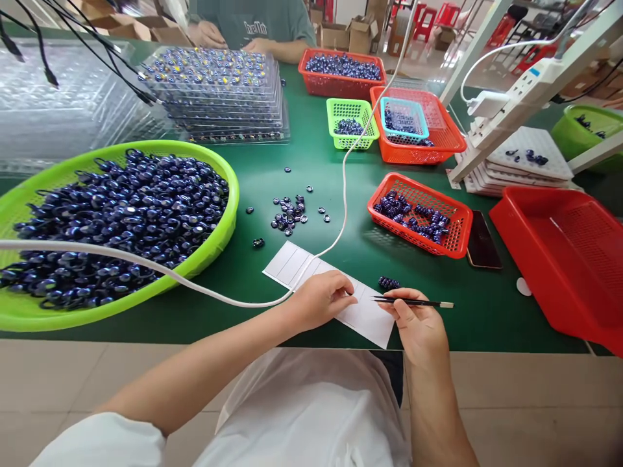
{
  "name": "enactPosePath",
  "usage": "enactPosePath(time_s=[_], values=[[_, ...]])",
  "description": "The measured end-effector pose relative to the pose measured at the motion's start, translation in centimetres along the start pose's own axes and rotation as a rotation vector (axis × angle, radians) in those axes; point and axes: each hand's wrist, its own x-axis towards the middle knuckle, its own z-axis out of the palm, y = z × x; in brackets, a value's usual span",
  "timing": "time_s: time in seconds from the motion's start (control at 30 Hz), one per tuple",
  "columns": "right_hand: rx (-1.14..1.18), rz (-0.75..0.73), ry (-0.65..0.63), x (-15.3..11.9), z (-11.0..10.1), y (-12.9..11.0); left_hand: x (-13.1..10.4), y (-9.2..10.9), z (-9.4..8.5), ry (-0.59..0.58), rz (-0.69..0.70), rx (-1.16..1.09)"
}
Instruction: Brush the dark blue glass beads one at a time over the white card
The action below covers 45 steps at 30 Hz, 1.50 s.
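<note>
Over a white ruled paper strip [367,318], my left hand [325,299] is closed in a pinch. A tiny dark spot shows at its fingertips, too small to make out. My right hand [422,327] grips black tweezers [423,302] with a pale end, their points aimed left at the left hand. Just beyond the right fingers lies a stacked roll of shiny dark-blue pieces [388,283]. Loose dark-blue pieces [292,211] are scattered on the green table past the strip.
A white cable [233,302] crosses the strip. At left stands a green basket [232,194] heaped with dark-blue looped pieces. Red baskets [462,237], a phone [483,241] and an empty red bin [525,259] are at right. Stacked clear trays [287,123] and another person [253,32] are across the table.
</note>
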Motion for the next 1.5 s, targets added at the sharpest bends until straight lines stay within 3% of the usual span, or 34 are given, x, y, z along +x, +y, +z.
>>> enactPosePath(time_s=[0.33, 0.73, 0.97, 1.17, 1.33, 1.5], values=[[-0.067, -0.035, 0.022, 0.1, 0.1, 0.1, 1.1, 0.4, 0.5, -0.029, 0.101, 0.189], [-0.144, -0.227, -0.013, 0.0, 0.0, 0.4, 1.2, -1.3, 0.4, -0.034, 0.258, 0.122], [-0.376, -0.026, 0.089, -0.8, 0.6, -0.8, 1.2, -1.4, 0.4, -0.016, 0.241, 0.062], [-0.474, 0.008, 0.045, -1.0, 1.3, -1.2, 0.9, -1.0, 0.0, -0.097, 0.033, -0.012], [-0.548, 0.013, 0.013, -0.8, 1.2, -1.4, 1.3, -1.0, -0.3, -0.216, 0.142, -0.008], [-0.569, 0.041, -0.007, -0.6, 1.2, -1.5, 1.4, -1.0, -0.2, -0.228, 0.117, -0.008]])
